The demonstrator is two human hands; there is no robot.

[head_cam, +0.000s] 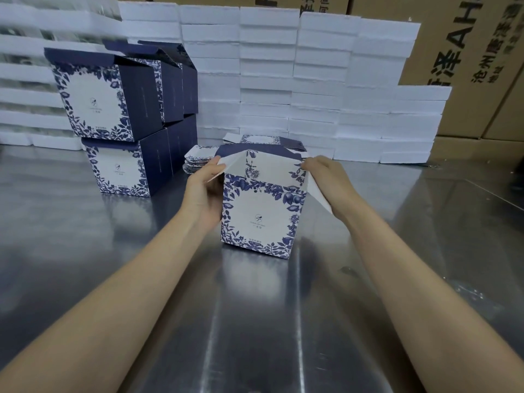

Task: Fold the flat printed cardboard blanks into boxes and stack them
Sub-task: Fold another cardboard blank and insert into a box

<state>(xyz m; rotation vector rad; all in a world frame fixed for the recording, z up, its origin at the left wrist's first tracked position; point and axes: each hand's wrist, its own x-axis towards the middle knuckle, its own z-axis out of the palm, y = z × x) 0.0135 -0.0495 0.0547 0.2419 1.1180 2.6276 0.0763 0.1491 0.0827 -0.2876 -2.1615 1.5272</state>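
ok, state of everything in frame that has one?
box: upright on table, top flaps open
left hand: grips box's left flap
right hand: pinches box's right flap
finished boxes: stacked two high, top-tier flaps up
flat blanks: unfolded, piled behind box
foam slabs: stacked along back

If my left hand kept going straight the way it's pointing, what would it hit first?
Likely the pile of flat blanks just behind the box; depth is unclear. The left hand grips the box's side flap.
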